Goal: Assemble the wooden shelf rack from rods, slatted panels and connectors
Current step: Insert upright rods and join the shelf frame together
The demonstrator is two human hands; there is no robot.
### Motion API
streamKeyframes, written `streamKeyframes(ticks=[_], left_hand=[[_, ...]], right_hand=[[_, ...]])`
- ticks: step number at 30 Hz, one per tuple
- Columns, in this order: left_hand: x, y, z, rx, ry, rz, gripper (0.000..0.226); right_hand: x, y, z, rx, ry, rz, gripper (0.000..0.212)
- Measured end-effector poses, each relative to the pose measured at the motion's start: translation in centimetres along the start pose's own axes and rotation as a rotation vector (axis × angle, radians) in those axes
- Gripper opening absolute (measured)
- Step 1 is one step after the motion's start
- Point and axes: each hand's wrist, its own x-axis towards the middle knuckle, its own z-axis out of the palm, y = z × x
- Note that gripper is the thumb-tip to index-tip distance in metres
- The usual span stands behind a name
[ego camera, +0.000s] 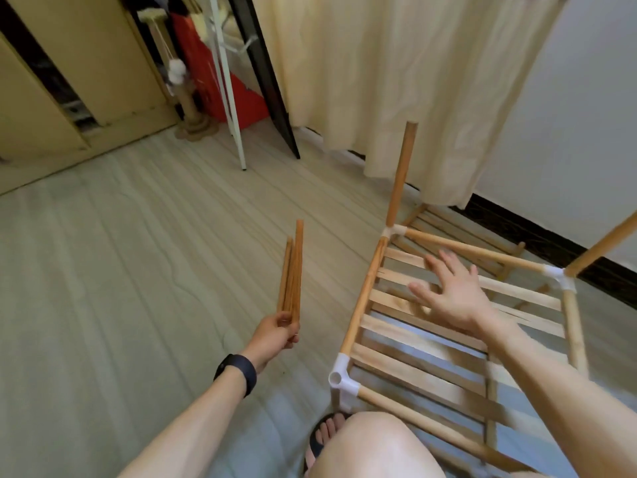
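Rods first: our left grip [275,331] is curled tight round the lower ends of a loose bundle of rods [292,270]. We count three, with perhaps a fourth hidden behind, and they point up and away from us, clear of the floor [138,253]. One black band [236,372] sits on that wrist. To the right the part-built rack [363,294] stands low on the floor beside our knee. It has one slatted panel [406,331] framed by four level rods. Three white corner pieces show: the far-left connector [393,231], the far-right connector [560,278] and the near-left connector [344,376], whose round socket gapes open. Two upright rods rise from the far pair, one at the left [401,174] and one at the right [603,243]. A second slatted panel [444,224] lies flat on the floor beyond the rack, under the hem of the curtain [396,81]. Our right grip [448,291] is wide open, fingers spread, and holds nothing. It is over the far slats of the framed panel — blur keeps us from telling whether it touches them.
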Motion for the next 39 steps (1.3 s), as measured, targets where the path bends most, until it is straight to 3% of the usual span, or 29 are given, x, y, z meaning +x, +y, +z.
streamKeyframes(ticks=[2,4,8,10,13,16,20,25,32,39], left_hand=[[-1.0,1.8,-0.4,0.052,0.021,0.101,0.022],[-3.2,4.0,-0.6,0.092,0.032,0.224,0.026],[-6.8,10.1,0.8,0.389,-0.078,0.533,0.023],[-8.4,13.6,2.7,0.612,-0.155,0.710,0.022],[-10.8,18.6,7.4,0.929,-0.294,0.944,0.019],[-12.7,21.5,13.6,1.150,-0.379,1.131,0.021],[-14.0,20.3,22.6,1.349,-0.370,1.250,0.041],[-14.0,13.1,30.4,1.331,-0.425,1.049,0.063],[-13.3,8.7,32.4,1.206,-0.318,1.019,0.058],[-13.1,8.1,32.8,1.208,-0.311,1.023,0.057]], right_hand=[[-0.7,-0.2,-1.9,0.302,-0.106,0.091,0.096],[-2.9,-1.2,-4.0,0.739,-0.104,0.130,0.111],[-7.0,-3.0,-7.9,1.267,-0.005,0.066,0.085],[-8.9,-3.2,-9.7,1.429,0.111,0.032,0.065],[-11.9,-1.9,-12.5,1.736,0.412,0.143,0.040],[-15.7,0.8,-15.2,1.969,0.667,0.178,0.051],[-21.5,4.2,-16.2,1.816,0.872,0.195,0.053],[-26.8,6.3,-13.3,1.636,0.979,0.130,0.051],[-28.0,6.2,-11.0,1.475,0.975,0.066,0.050],[-27.1,5.2,-10.5,1.375,0.770,-0.082,0.049]])
